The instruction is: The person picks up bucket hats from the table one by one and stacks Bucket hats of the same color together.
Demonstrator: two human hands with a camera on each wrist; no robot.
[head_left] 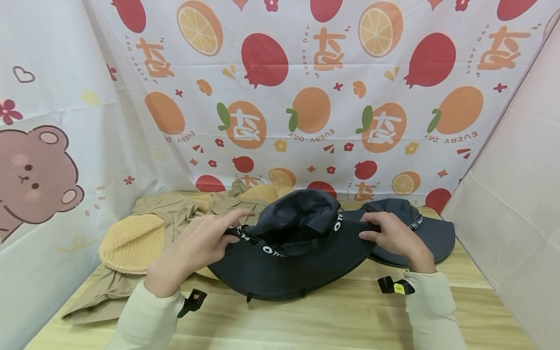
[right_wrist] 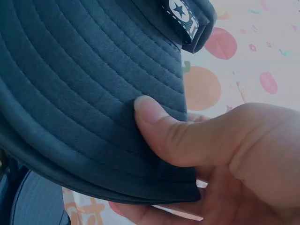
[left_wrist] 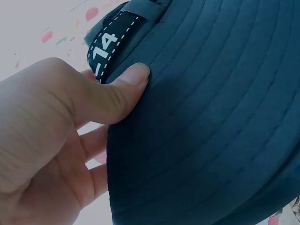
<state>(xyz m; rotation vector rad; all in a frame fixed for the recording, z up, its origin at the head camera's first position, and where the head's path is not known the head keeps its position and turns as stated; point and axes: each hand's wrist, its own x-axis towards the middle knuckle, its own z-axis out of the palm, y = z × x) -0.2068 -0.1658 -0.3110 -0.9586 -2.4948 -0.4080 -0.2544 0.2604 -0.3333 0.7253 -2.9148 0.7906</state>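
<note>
A dark wide-brimmed sun hat (head_left: pixel 288 272) with a black ribbon band printed in white is held up over the table, its crown slumped at the back. My left hand (head_left: pixel 192 245) pinches one side of it, and in the left wrist view the thumb lies on the stitched brim (left_wrist: pixel 201 112) beside the ribbon. On the opposite side my right hand (head_left: pixel 395 238) grips the brim edge. The right wrist view shows that thumb on top of the brim (right_wrist: pixel 89 93), with fingers behind it.
Behind my right hand lies another dark hat (head_left: pixel 433 238). Yellow woven hats (head_left: pixel 133 243) and khaki cloth (head_left: pixel 98 296) are piled at the left and back of the wooden table (head_left: pixel 341 316). Printed curtains (head_left: pixel 306 160) enclose the back and sides.
</note>
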